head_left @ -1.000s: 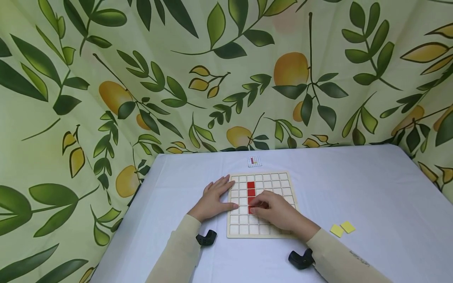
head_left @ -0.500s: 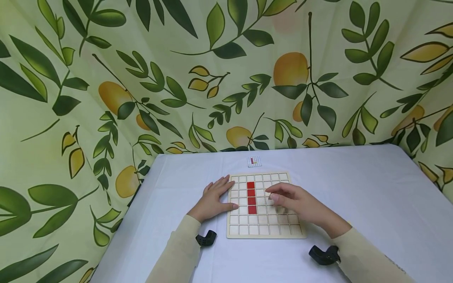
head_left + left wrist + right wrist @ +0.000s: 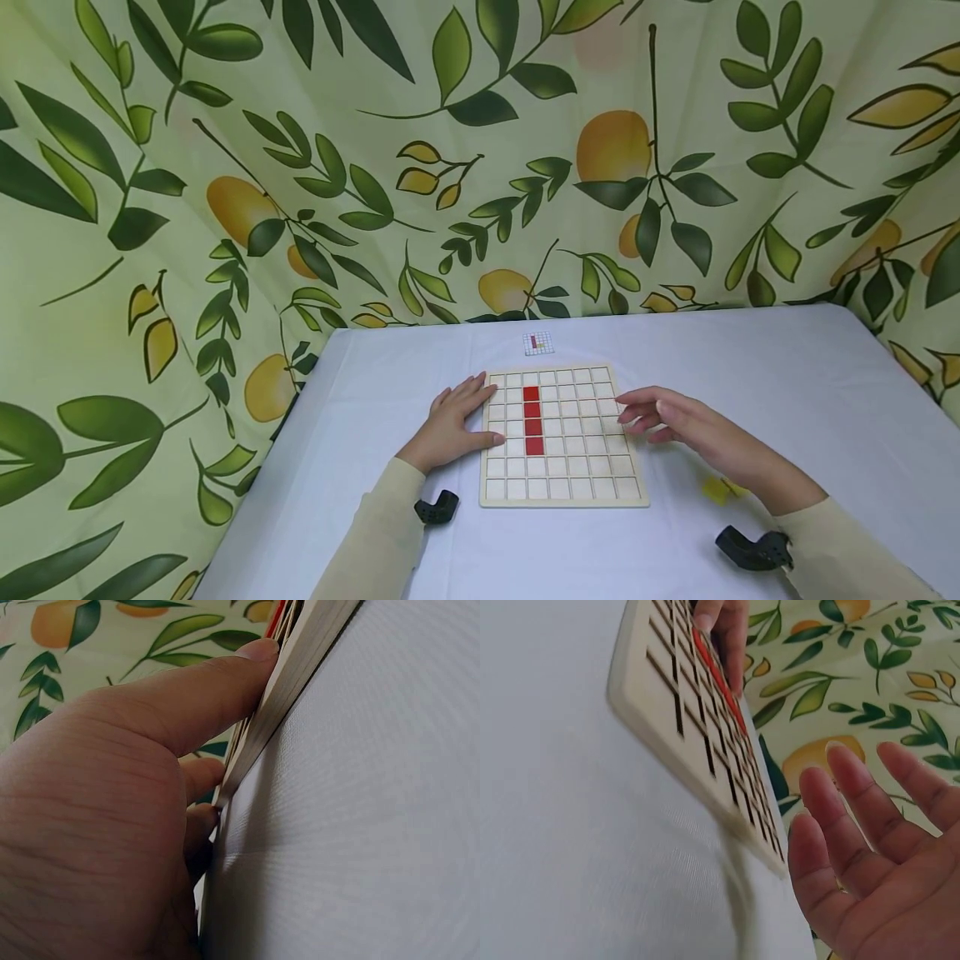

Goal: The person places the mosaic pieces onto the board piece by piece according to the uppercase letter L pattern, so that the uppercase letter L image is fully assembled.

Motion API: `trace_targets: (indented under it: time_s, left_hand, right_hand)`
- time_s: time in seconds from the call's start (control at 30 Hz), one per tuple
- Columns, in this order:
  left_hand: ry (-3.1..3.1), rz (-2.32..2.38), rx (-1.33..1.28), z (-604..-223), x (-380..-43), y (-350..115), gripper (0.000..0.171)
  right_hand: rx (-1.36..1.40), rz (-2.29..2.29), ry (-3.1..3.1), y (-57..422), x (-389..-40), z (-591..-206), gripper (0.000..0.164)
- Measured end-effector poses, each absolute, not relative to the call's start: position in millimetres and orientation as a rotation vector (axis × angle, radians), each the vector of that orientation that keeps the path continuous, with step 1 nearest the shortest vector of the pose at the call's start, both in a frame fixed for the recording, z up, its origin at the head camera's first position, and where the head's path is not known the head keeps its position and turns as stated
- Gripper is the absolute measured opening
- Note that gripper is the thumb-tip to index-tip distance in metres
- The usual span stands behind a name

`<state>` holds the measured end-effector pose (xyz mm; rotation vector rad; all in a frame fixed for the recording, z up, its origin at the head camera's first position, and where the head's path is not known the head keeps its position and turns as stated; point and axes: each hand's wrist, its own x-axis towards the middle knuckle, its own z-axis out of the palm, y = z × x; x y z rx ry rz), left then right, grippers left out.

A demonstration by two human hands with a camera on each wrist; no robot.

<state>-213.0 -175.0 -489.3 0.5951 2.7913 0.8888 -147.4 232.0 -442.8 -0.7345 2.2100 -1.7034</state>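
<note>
A light wooden grid board [image 3: 564, 503] lies flat on the white-covered table. Several red square tiles [image 3: 533, 422] form one column in its cells, left of the middle. My left hand [image 3: 452, 423] rests on the board's left edge, its thumb and fingertips touching the rim, as the left wrist view also shows at the thumb [image 3: 202, 701]. My right hand [image 3: 693, 429] hovers by the board's right edge, holding nothing; in the right wrist view its fingers [image 3: 855, 776] are extended and spread. Two yellow square tiles [image 3: 716, 490] lie to the right, partly covered by the right forearm.
A small printed card [image 3: 538, 343] with a grid, a red bar and a yellow mark lies behind the board. Leaf-and-fruit patterned cloth [image 3: 420, 183] hangs around the table's back and sides. Black devices [image 3: 437, 507] sit at both wrists.
My right hand has lifted off the red column and travelled right, past the board's right edge, its fingers loosening. The left hand has stayed on the board, and the red tiles remain in place.
</note>
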Motion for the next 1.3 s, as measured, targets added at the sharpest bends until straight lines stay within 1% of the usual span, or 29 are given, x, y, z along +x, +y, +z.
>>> trace_targets:
  time_s: [0.3, 0.57, 0.63, 0.8, 1.13, 1.3]
  left_hand:
    - [2.784, 0.911, 0.622, -490.1, -213.3, -176.8, 0.093]
    - [2.785, 0.923, 0.619, -490.2, -212.5, -176.7, 0.093]
    - [2.783, 0.921, 0.613, -490.3, -213.0, -176.3, 0.092]
    - [2.785, 0.912, 0.595, -488.8, -212.8, -175.5, 0.093]
    - [2.783, 0.901, 0.596, -488.3, -212.4, -175.2, 0.094]
    - [2.781, 0.919, 0.6, -488.7, -212.6, -175.8, 0.093]
  right_hand:
    - [-0.695, -1.688, 2.231, 267.7, -139.6, -451.6, 0.048]
    - [-0.663, -1.649, 2.275, 303.3, -139.7, -464.4, 0.043]
    - [-0.649, -1.623, 2.246, 308.9, -140.8, -469.1, 0.045]
    - [-0.636, -1.521, 2.16, 317.9, -143.2, -475.4, 0.057]
    - [-0.881, -1.337, 2.185, 324.3, -139.3, -476.6, 0.038]
    - [-0.836, -1.238, 2.275, 317.1, -138.7, -475.4, 0.028]
